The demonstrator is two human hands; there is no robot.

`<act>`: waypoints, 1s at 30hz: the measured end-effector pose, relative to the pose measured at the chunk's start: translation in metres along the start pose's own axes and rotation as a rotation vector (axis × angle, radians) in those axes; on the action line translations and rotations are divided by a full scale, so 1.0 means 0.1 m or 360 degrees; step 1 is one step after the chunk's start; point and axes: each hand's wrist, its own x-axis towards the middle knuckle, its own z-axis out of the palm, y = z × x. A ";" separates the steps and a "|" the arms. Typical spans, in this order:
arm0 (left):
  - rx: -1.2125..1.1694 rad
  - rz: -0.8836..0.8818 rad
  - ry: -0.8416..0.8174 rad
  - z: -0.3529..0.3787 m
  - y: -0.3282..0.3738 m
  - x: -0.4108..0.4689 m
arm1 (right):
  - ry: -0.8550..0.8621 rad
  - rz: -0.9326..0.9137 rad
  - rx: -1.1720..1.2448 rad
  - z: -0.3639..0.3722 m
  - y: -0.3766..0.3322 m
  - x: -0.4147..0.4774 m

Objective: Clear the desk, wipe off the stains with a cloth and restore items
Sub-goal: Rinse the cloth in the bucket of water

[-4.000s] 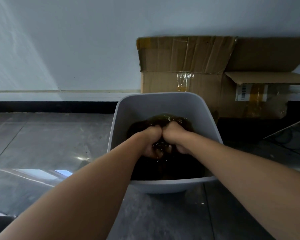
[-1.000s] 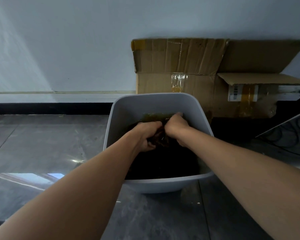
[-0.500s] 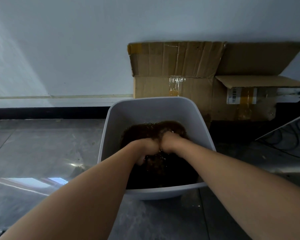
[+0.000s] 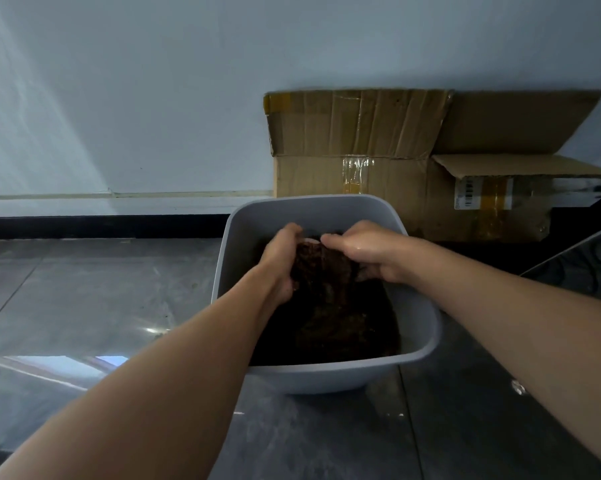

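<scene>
The likeliest mishap is a spill. The cloth (image 4: 323, 271) looks soaked and heavy over the basin (image 4: 326, 379), and if it is lifted past the rim before it is wrung, dirty water would probably drip onto the floor (image 4: 84, 289) beside the basin or splash the cardboard box (image 4: 361, 161) just behind it. A hard twist could also slide or tip the basin, since nothing steadies it. Both hands are clenched on the cloth. The left hand (image 4: 280, 258) grips one bunched side with its fingers curled round it, and the right hand (image 4: 371, 254), glistening wet, wraps thumb and fingers over the other side. The cloth is held up between them inside the basin, toward its far wall. Its lower part trails into the dark contents, where fabric and water cannot be told apart.
</scene>
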 end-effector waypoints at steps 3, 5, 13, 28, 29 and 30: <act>-0.0063 -0.0051 0.0007 0.04 -0.03 -0.06 | 0.0000 -0.0089 0.0437 0.02 -0.08 -0.05; -0.0061 -0.0140 -0.0024 0.05 -0.04 -0.09 | -0.0057 -0.0067 0.0823 0.04 -0.14 -0.09; 0.0361 -0.0119 0.0099 0.06 -0.25 0.17 | 0.0216 -0.0099 -0.0356 0.16 0.06 -0.03; 0.1248 -0.0326 -0.0092 0.00 -0.38 0.24 | 0.0043 0.0141 -0.0707 0.44 0.27 0.19; 0.1072 -0.0363 -0.0067 0.00 -0.36 0.23 | 0.0116 0.0132 -0.0526 0.45 0.22 0.17; 0.0890 -0.0366 -0.0018 -0.01 -0.34 0.21 | 0.0179 0.0114 -0.0360 0.46 0.16 0.13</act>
